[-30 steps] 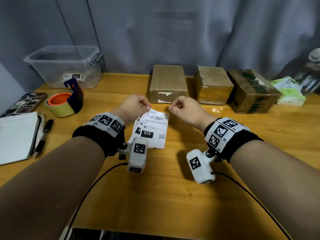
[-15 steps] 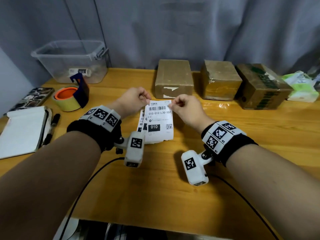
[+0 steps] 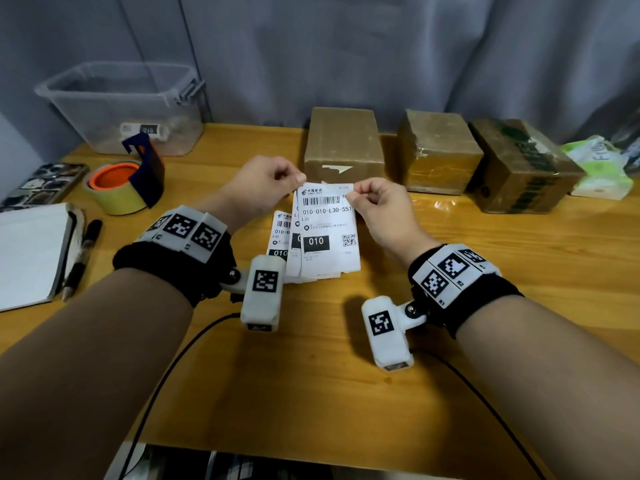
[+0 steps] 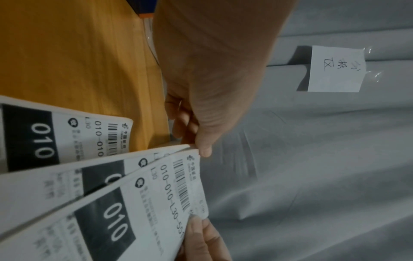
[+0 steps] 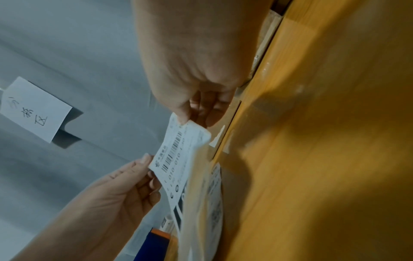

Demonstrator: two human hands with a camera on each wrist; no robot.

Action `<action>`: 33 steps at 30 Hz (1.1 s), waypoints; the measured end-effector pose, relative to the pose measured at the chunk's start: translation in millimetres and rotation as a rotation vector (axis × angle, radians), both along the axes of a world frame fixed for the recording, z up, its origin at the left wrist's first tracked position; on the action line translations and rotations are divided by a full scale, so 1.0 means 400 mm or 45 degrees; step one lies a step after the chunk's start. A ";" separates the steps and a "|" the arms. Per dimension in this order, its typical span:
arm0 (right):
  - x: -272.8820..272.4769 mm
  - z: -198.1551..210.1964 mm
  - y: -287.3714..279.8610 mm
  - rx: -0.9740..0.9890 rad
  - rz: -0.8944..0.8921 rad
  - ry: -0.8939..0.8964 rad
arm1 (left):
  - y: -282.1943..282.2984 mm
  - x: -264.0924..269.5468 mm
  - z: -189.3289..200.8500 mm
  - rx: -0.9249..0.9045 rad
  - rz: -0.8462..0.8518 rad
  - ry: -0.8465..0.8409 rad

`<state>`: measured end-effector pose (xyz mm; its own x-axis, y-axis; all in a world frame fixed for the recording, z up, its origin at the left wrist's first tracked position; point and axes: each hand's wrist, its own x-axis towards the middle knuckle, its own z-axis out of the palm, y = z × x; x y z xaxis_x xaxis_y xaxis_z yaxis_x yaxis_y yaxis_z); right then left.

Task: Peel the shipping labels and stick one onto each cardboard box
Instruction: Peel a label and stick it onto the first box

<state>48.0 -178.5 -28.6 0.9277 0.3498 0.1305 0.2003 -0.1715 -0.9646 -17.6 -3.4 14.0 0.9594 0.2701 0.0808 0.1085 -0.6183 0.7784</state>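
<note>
I hold a small stack of white shipping labels upright above the wooden table. My left hand pinches the stack's top left corner. My right hand pinches the top right corner of the front label, printed 010-010-L30-551. Another label lies flat on the table behind the stack. Three brown cardboard boxes stand in a row at the back: the left box, the middle box and the right box with dark tape.
A clear plastic bin stands at the back left, with a yellow tape roll in a dispenser before it. A notebook, a pen and a phone lie at the left. A green tissue pack lies far right.
Both hands have lifted the label stack off the table and raised it upright; my right hand moved in and took hold of the front label's top right corner.
</note>
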 end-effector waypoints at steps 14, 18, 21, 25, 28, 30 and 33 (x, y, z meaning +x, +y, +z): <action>0.000 0.024 -0.021 0.214 0.015 0.024 | -0.041 -0.016 0.023 0.027 -0.137 -0.104; 0.001 0.058 -0.034 0.240 0.032 -0.014 | -0.063 0.000 0.039 0.019 -0.128 -0.120; 0.014 0.072 -0.043 0.192 -0.007 -0.100 | -0.071 0.006 0.037 -0.092 -0.132 -0.124; 0.029 0.083 -0.060 -0.065 -0.089 -0.260 | -0.077 0.008 0.032 -0.274 -0.132 -0.128; 0.038 0.086 -0.069 -0.104 -0.130 -0.322 | -0.076 0.011 0.029 -0.388 -0.149 -0.123; 0.041 0.090 -0.072 -0.076 -0.149 -0.319 | -0.076 0.009 0.029 -0.456 -0.223 -0.100; 0.046 0.094 -0.079 -0.057 -0.167 -0.324 | -0.086 0.006 0.034 -0.543 -0.305 -0.078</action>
